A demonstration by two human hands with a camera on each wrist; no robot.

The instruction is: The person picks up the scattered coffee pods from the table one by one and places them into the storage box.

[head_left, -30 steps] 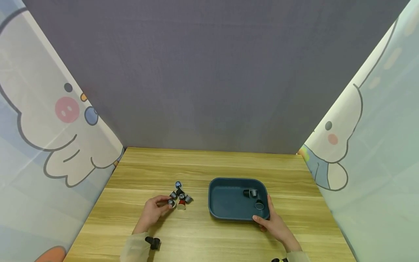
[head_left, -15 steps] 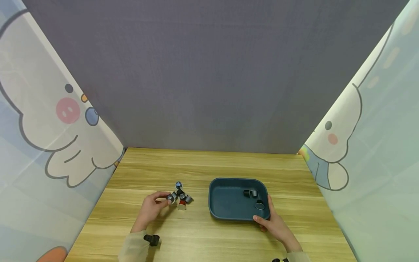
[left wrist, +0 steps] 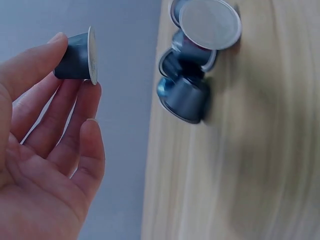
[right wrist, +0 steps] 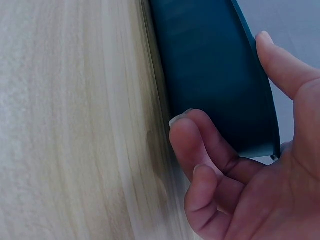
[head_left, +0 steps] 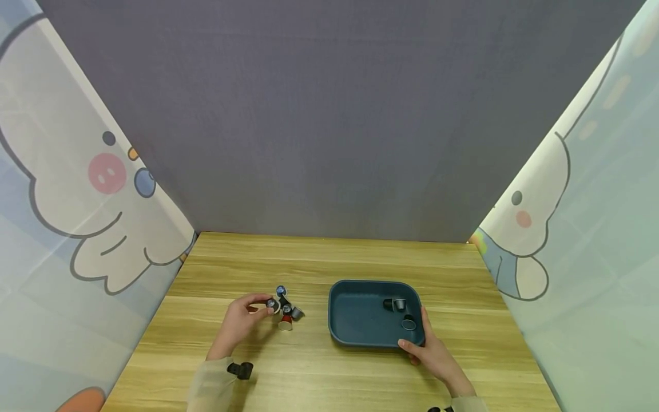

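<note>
Here's the left hand (head_left: 241, 324), over to the left of the blue tray (head_left: 360, 320), with a dark capsule (left wrist: 75, 59) pinched between thumb and fingertips, right beside a cluster that takes in a red capsule (head_left: 285, 321) and a blue capsule (head_left: 281, 290), all apart from the tray's left wall. And there's the right hand (head_left: 431, 350), gripping the tray's near right corner, while inside, toward its right end, a black capsule (head_left: 388, 304) lies beside a grey capsule (head_left: 400, 305), with a pale-rimmed capsule (head_left: 408, 323) closer to its near wall!
</note>
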